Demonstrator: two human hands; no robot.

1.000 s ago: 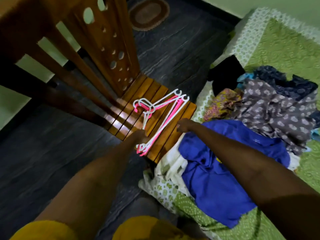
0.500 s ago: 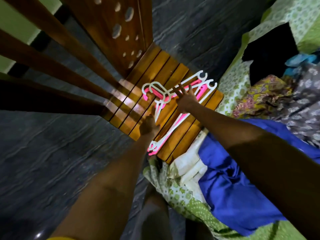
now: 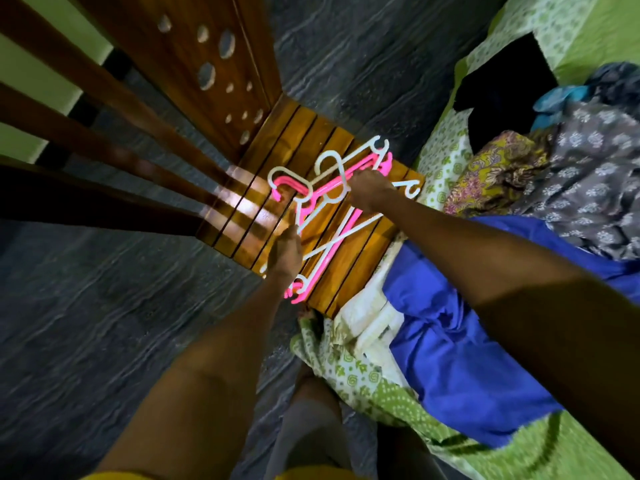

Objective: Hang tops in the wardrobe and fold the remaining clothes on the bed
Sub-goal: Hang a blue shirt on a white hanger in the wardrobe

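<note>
Both hands now on hangers — right grip closer, lifting.

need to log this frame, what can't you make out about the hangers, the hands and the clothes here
- Head view: the hangers overlap in a pink and white tangle, so their count is unclear.
- Right hand: fingers curl into the tangle; which hanger it holds is hidden.
- Left hand: seen from behind, fingertips hidden.
- Blue garment: crumpled, partly under the right arm; its type is unclear.
- Wardrobe: not in view.
</note>
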